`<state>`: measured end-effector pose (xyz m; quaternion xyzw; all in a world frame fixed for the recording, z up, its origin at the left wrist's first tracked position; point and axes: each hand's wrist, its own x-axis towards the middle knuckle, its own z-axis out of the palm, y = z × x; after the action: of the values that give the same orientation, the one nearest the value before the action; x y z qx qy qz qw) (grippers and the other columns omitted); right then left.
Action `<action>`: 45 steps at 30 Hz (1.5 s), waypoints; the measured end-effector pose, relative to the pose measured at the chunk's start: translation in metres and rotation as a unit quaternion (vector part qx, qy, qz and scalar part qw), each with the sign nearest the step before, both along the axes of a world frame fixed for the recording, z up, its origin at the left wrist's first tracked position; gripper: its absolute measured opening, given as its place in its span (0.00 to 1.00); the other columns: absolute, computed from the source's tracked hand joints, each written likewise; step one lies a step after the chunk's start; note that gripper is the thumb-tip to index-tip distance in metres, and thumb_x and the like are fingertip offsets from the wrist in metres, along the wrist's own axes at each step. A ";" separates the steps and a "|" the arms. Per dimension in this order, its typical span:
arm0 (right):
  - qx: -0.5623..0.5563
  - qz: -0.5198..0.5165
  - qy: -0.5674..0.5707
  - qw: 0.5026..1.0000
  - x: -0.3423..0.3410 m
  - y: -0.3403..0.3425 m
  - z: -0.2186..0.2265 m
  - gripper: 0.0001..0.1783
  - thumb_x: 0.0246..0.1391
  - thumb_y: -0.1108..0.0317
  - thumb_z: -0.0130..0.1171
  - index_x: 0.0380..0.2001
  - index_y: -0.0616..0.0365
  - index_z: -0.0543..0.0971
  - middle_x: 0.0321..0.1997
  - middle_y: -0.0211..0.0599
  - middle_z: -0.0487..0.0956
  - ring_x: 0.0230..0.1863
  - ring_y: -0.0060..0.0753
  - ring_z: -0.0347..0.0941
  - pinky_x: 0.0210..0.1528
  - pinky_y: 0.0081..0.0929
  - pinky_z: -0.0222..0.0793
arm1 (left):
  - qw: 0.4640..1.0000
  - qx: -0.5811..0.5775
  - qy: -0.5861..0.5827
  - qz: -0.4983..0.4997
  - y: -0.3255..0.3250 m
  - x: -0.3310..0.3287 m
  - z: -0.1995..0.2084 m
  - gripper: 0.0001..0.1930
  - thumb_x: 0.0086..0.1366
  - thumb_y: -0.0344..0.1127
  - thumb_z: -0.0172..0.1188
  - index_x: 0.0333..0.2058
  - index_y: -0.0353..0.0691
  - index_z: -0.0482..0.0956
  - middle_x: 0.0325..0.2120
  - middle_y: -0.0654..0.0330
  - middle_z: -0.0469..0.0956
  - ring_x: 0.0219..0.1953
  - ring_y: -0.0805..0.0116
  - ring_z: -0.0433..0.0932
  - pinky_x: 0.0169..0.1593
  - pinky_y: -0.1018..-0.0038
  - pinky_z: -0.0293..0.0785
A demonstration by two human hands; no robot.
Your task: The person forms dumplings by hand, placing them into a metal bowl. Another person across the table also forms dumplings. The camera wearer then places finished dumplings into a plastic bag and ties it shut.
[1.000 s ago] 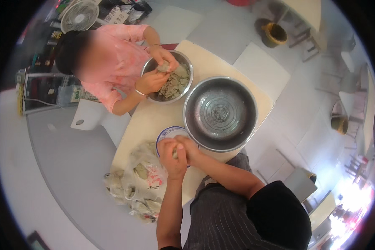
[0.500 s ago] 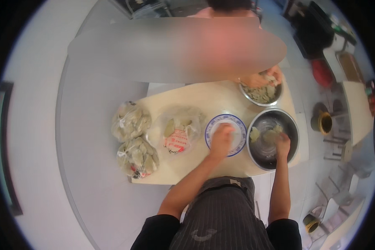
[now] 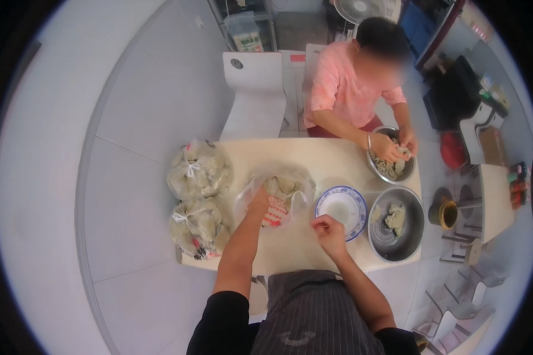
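Left hand point(image 3: 257, 198) inside bag point(image 3: 276, 210) left of bowl point(image 3: 344, 208), fingers hidden; right hand point(image 3: 330, 231) by bowl's near edge, fingers curled, closure unclear.

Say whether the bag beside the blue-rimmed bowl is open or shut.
Open: the bag gapes untied, with the left hand dipped into it.

A white chair point(image 3: 253, 106) with a holed backrest point(image 3: 260, 72) stands on the grey floor point(image 3: 139, 231); a fan point(image 3: 358, 9) shows at the top; on the right, a yellow-rimmed bin point(image 3: 443, 215) stands beside a cream side table point(image 3: 496, 198).
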<state>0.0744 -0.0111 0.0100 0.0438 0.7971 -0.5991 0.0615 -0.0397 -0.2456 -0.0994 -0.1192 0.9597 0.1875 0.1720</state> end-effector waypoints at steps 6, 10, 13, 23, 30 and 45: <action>0.148 0.195 0.058 0.968 -0.059 -0.112 -0.001 0.08 0.48 0.73 0.55 0.32 0.63 0.79 0.31 0.48 0.81 0.34 0.44 0.79 0.40 0.35 0.74 | 0.956 0.284 0.071 -0.040 -0.073 0.026 -0.119 0.38 0.46 0.28 0.68 0.57 0.37 0.62 0.55 0.50 0.67 0.61 0.58 0.64 0.62 0.54 0.59; 0.396 0.194 -0.017 0.898 -0.122 -0.120 -0.074 0.15 0.46 0.68 0.58 0.38 0.63 0.77 0.38 0.48 0.80 0.40 0.49 0.77 0.42 0.40 0.73 | 0.816 0.528 -0.201 0.121 -0.026 0.030 -0.049 0.33 0.49 0.25 0.64 0.55 0.37 0.63 0.51 0.50 0.70 0.57 0.59 0.68 0.58 0.62 0.66; 0.486 0.135 0.037 0.863 -0.140 -0.148 -0.117 0.19 0.45 0.65 0.59 0.41 0.62 0.75 0.45 0.48 0.78 0.47 0.51 0.74 0.45 0.42 0.71 | 0.817 0.547 -0.124 0.137 -0.057 0.055 -0.055 0.29 0.51 0.28 0.61 0.53 0.37 0.65 0.47 0.51 0.72 0.52 0.62 0.71 0.55 0.66 0.68; 0.399 0.270 -0.103 0.870 -0.160 -0.114 -0.098 0.30 0.42 0.57 0.63 0.49 0.61 0.73 0.47 0.46 0.76 0.43 0.48 0.75 0.42 0.42 0.73 | 0.688 0.651 -0.020 0.319 -0.043 0.074 0.014 0.25 0.68 0.42 0.45 0.63 0.46 0.57 0.56 0.56 0.65 0.51 0.63 0.71 0.53 0.64 0.70; -0.082 0.092 -0.144 0.982 -0.105 -0.100 -0.049 0.37 0.48 0.49 0.65 0.53 0.59 0.63 0.43 0.42 0.72 0.37 0.35 0.73 0.28 0.31 0.77 | 0.704 0.670 -0.020 0.235 -0.018 0.068 0.005 0.32 0.62 0.53 0.55 0.62 0.49 0.58 0.53 0.59 0.67 0.54 0.66 0.65 0.53 0.69 0.67; -0.288 -0.257 0.024 0.922 -0.050 -0.018 -0.015 0.13 0.52 0.65 0.63 0.39 0.57 0.73 0.34 0.30 0.73 0.34 0.18 0.68 0.34 0.19 0.66 | 0.852 0.504 0.139 0.000 0.103 0.063 0.153 0.29 0.54 0.39 0.66 0.53 0.41 0.67 0.44 0.57 0.72 0.47 0.65 0.71 0.49 0.70 0.69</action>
<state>0.0241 -0.0293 -0.0046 0.2127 0.5531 -0.7988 -0.1038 0.0229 -0.1427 0.0532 0.0113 0.7474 0.6602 0.0737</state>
